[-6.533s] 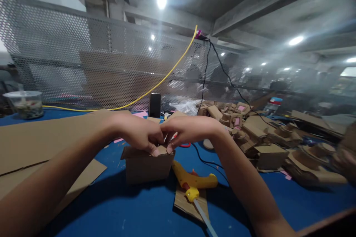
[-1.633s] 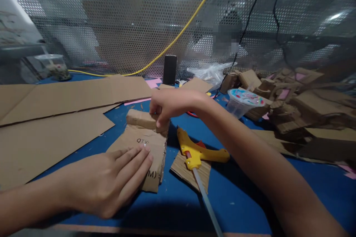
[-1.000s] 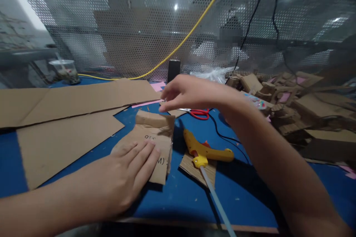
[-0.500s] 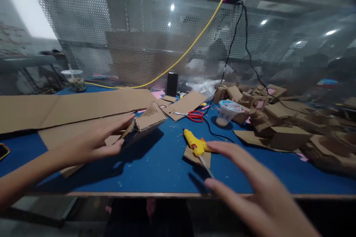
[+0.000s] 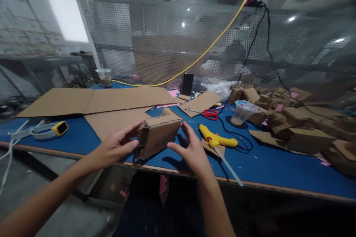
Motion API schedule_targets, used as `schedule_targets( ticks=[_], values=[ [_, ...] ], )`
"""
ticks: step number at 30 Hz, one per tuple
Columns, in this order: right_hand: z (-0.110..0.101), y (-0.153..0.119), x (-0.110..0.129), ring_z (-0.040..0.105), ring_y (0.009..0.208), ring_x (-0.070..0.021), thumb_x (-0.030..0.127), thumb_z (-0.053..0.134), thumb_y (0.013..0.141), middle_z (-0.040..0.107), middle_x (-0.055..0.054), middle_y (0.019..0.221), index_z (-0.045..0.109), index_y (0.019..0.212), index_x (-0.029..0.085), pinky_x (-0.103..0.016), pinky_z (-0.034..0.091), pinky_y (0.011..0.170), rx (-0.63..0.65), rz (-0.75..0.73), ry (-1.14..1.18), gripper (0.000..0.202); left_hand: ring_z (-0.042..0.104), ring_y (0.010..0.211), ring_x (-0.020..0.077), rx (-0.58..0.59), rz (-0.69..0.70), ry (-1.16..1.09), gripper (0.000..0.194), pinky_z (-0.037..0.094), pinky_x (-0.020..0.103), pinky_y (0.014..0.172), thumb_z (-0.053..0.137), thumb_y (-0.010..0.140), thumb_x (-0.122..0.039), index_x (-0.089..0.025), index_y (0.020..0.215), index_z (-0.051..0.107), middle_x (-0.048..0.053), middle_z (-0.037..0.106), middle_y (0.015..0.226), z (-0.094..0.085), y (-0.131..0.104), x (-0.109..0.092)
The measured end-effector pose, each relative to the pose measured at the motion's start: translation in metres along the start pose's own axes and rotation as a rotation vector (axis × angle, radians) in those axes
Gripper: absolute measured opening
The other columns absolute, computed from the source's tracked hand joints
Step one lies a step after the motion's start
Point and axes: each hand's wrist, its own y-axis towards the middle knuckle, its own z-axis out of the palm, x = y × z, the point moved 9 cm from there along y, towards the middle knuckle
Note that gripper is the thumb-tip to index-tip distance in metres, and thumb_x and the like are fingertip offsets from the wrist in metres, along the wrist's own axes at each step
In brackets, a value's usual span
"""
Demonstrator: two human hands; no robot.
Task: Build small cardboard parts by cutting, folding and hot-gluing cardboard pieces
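Observation:
A small cardboard box is tilted above the front edge of the blue table. My left hand grips its left end, thumb on the near side and fingers behind. At the box's right end is my right hand, with its thumb at the lower edge and its fingertips by the upper corner. Right of that hand, a yellow glue gun lies on a small cardboard scrap. A clear glue stick sticks out from its back, past the table edge.
Red-handled scissors lie behind the glue gun. Large cardboard sheets spread across the left, with a watch in front. A plastic cup stands before piled cardboard pieces. A black phone stands at the back.
My right hand has left the glue gun and come over to the box's right end. The box has been drawn nearer to me and turned. The view has swung left, bringing the watch in.

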Motion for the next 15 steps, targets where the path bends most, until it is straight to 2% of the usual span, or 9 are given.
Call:
schedule_targets(
  ticks=[3,6,10,15],
  values=[
    [0.018,0.008,0.008,0.043,0.139,-0.0314,0.046,0.084,0.056,0.048,-0.018,0.149,0.043,0.14,0.016,-0.049,0.032,0.116,0.035,-0.04,0.082,0.097,0.058,0.127,0.0266,-0.05,-0.031,-0.074,0.067,0.049,0.034,0.104,0.058,0.091,-0.052,-0.017,0.146,0.046,0.013,0.056,0.142,0.002,0.0,-0.001],
    [0.029,0.011,0.017,0.052,0.13,-0.0293,0.042,0.084,0.058,0.056,-0.016,0.141,0.045,0.135,0.016,-0.047,0.038,0.112,0.026,-0.09,0.133,0.09,0.059,0.126,0.0266,-0.05,-0.048,-0.145,0.067,0.05,0.035,0.103,0.061,0.088,-0.053,-0.017,0.143,0.05,0.013,0.058,0.141,0.008,0.003,0.001],
    [0.032,0.013,0.02,0.057,0.12,-0.029,0.04,0.085,0.057,0.062,-0.014,0.13,0.052,0.123,0.018,-0.047,0.042,0.107,-0.031,-0.095,0.097,0.077,0.06,0.124,0.0288,-0.015,-0.031,-0.217,0.065,0.052,0.037,0.102,0.065,0.085,-0.057,-0.017,0.136,0.058,0.013,0.06,0.139,0.014,0.012,0.003],
    [0.03,0.01,0.011,0.058,0.116,-0.0299,0.041,0.087,0.051,0.062,-0.014,0.123,0.05,0.115,0.018,-0.048,0.044,0.104,-0.098,-0.049,0.098,0.077,0.065,0.115,0.0304,0.008,-0.057,-0.264,0.071,0.053,0.039,0.099,0.066,0.079,-0.065,-0.015,0.129,0.064,0.016,0.066,0.13,0.023,0.02,0.009]
  ],
)
